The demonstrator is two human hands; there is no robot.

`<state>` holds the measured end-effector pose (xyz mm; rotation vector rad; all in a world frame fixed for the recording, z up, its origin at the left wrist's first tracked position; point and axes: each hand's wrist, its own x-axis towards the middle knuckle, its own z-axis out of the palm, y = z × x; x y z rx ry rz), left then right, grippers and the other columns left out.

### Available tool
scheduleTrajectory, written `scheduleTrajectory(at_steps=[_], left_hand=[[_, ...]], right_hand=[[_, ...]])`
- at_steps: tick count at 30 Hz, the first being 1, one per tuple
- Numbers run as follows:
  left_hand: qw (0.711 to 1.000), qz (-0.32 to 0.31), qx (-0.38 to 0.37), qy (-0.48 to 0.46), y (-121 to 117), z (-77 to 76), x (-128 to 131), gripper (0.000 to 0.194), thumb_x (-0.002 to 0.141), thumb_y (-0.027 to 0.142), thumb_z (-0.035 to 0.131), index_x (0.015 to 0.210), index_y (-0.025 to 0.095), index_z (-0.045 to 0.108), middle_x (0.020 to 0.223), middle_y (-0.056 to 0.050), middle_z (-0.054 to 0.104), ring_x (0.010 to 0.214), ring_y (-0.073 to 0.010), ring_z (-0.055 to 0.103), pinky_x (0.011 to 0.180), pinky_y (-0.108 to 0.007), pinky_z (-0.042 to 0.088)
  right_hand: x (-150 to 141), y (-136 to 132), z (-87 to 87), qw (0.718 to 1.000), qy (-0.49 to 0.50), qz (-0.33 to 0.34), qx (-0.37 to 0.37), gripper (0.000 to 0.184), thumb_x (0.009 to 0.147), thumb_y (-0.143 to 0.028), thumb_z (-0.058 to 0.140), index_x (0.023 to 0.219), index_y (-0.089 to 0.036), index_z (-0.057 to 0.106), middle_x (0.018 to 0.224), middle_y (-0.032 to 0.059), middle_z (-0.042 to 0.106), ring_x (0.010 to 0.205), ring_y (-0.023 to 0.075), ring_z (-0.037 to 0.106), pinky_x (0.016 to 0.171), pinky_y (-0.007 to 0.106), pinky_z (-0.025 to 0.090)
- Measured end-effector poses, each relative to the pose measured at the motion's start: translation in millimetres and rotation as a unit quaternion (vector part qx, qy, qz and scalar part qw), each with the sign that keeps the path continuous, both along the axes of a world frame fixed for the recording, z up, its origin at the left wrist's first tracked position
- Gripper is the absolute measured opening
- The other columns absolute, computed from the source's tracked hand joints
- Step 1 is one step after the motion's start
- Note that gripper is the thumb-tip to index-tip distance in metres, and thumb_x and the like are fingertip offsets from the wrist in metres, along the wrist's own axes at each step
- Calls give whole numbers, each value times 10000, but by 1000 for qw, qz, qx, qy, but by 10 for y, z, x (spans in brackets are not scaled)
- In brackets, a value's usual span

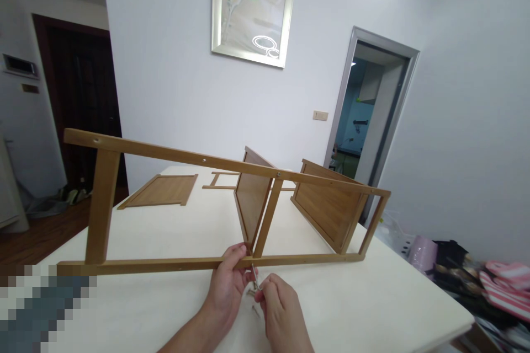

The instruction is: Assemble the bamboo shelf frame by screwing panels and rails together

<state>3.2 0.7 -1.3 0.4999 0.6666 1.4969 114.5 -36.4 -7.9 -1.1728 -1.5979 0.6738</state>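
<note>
In the head view, the left hand's fingers grasp the wooden frame by the middle panel; the right hand's fingers pinch a slim metal tool; seemingly working a fastener, calling for steady alignment; the frame is on the bench, whose top stretches rightward to its edge, giving swing room.

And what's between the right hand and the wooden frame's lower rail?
The head view shows a thin metal tool there, the left hand beside it.
</note>
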Motion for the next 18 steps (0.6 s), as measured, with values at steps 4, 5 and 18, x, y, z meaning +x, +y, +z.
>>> scheduleTrajectory(at_steps=[4, 5, 18], left_hand=[[1000, 2, 0, -7, 5, 1, -3, 258, 681, 241, 769, 887, 153, 642, 763, -3, 658, 576, -109, 573, 524, -246, 493], [1000, 4, 0, -9, 6, 6, -4, 249, 677, 227, 769, 879, 148, 646, 779, -8, 667, 589, -109, 579, 536, -246, 499], [1000, 9, 2, -9, -9, 40, -10, 208, 672, 214, 762, 847, 145, 672, 780, -13, 685, 592, -110, 591, 539, -243, 501]], right_hand=[[-31, 9, -91, 998, -32, -47, 20, 323, 917, -328, 365, 613, -249, 442, 529, -23, 531, 495, 146, 492, 472, 247, 327], [-41, 12, -126, 996, -41, -62, 39, 324, 923, -343, 371, 620, -249, 439, 531, -25, 530, 491, 144, 484, 469, 248, 311], [-99, -88, -123, 989, 138, -39, -30, 406, 879, -580, 507, 709, -217, 574, 530, -40, 508, 396, 104, 407, 364, 217, 312]])
